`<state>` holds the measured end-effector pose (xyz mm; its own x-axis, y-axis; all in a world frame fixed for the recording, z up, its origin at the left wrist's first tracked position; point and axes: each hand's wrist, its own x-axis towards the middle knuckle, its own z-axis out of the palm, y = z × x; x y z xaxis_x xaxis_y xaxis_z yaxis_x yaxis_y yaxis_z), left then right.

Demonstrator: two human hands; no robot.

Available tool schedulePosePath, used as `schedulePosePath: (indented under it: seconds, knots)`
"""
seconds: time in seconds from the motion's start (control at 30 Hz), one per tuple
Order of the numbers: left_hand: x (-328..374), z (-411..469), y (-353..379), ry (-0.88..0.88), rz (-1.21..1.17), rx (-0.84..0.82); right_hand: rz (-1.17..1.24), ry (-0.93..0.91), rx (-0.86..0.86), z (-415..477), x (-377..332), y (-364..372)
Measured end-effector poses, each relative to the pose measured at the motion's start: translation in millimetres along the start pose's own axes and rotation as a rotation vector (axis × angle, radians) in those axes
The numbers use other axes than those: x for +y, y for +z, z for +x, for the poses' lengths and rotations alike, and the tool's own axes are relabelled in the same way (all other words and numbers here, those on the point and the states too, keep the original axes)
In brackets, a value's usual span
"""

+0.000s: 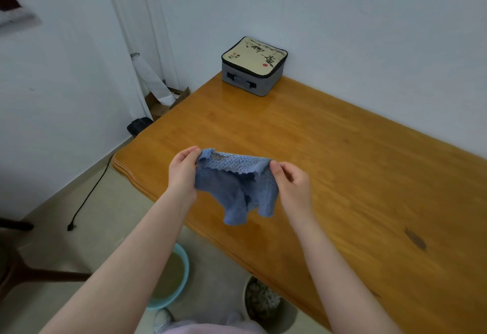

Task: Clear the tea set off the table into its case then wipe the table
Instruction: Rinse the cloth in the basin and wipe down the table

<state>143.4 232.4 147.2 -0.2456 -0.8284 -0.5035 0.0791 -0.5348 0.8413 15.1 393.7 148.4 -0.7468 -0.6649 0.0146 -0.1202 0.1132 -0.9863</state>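
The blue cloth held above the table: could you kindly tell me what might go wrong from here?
The blue cloth is only pinched at its top edge by the left hand and right hand, so it might slip. Wiping toward the far corner could nudge the closed tea set case on the wooden table. The basin of murky water by the feet could be kicked over.

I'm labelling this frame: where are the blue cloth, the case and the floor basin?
blue cloth (233, 188): head view, middle of hanging fabric.
case (254, 55): head view, printed lid.
basin (186, 267): head view, blue rim.
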Motion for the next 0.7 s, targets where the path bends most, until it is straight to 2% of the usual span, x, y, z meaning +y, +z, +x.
schedulePosePath:
  seconds: [0.23,0.37,0.43,0.53,0.7]
  knots:
    - [-40,15,-2,-0.113,0.252,-0.085,0.401,0.368,-0.085,28,-39,-9]
    - [-52,7,8,-0.184,0.625,-0.265,0.612,0.585,-0.246,38,-49,-15]
    - [-54,1,15,-0.142,0.719,-0.366,0.665,0.604,-0.331,39,-46,-16]
    - [-51,-2,22,-0.102,0.582,-0.516,0.708,0.582,-0.451,39,-42,-17]
    - [-46,5,33,-0.217,0.301,-0.708,0.699,0.529,-0.600,40,-38,-18]
